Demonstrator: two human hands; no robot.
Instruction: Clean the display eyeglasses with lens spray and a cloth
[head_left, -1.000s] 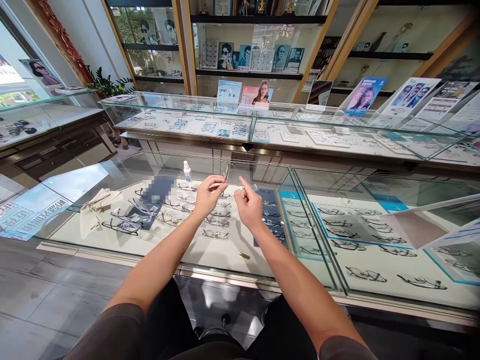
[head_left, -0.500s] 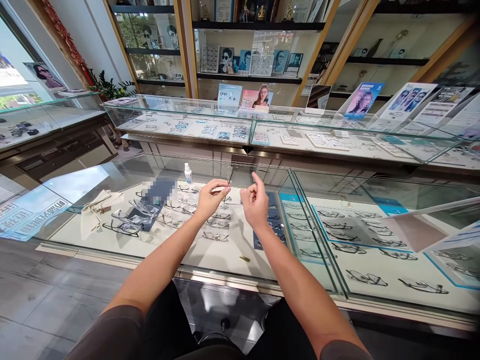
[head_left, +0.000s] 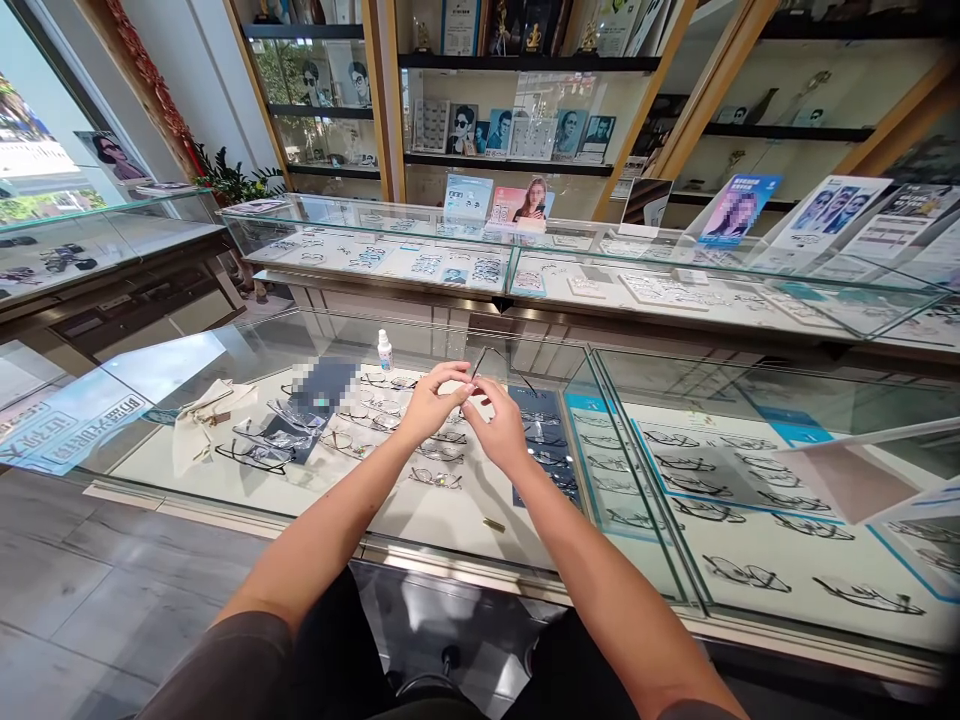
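My left hand (head_left: 433, 402) and my right hand (head_left: 496, 426) meet above the glass counter top (head_left: 247, 352), fingertips pinched together on a thin pair of glasses (head_left: 487, 362). Its dark temple arms stick up and outward between my fingers. Both hands are closed around the frame. Under the glass, below my hands, lie rows of spectacle frames (head_left: 435, 478) on a white tray. A small white bottle (head_left: 385, 350) stands on the counter just beyond my left hand.
A cloth (head_left: 201, 406) and loose glasses (head_left: 251, 455) lie at the counter's left. A small brass piece (head_left: 493, 524) rests near the front edge. A second display case (head_left: 750, 440) adjoins on the right; another counter (head_left: 525, 250) with leaflets runs behind.
My right hand has come in to the left and now touches the glasses held by my left hand; before, its fingers were raised apart from them. The view shifted slightly downward.
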